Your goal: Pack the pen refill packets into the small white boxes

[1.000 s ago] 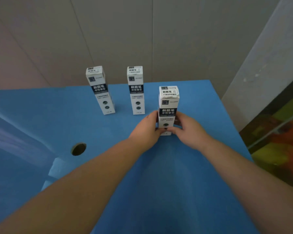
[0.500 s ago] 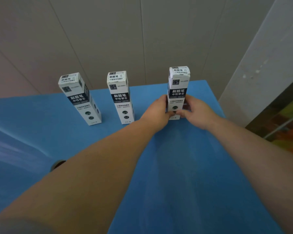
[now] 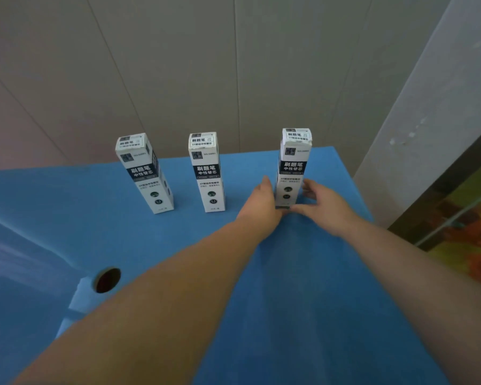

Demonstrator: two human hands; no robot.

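— From where you stand, what are the hands doing?

— Only the one view, from the head camera looking down. Both hands are at the foot of the right box (image 3: pixel 294 168), which stands upright on the blue tabletop (image 3: pixel 303 287) near its far right corner. The left hand (image 3: pixel 263 202) lies flat against the box's left side, fingers fairly straight, touching rather than wrapping. The right hand (image 3: pixel 321 202) is at the other side with fingers spread and loosely bent; its thumb is low by the base. I'd call neither grip closed: they look loose around the box, and I cannot tell whether the right fingers touch it at all.

— Why hold it so low?

— My guess is to steady a tall, narrow carton so it stays standing in line. The left box (image 3: pixel 145 173) and the middle box (image 3: pixel 207 172) stand in the same row, well apart from each other, the left one appearing to lean a little, which may only be the lens.

— And what's inside them?

— Can't say. All three have their top flaps shut, so the contents are hidden. No loose refill packets show anywhere on the tabletop, so I'd judge the packing is nearly or wholly done. There's a round hole (image 3: pixel 108 279) at the near left, nothing in it that I can see.
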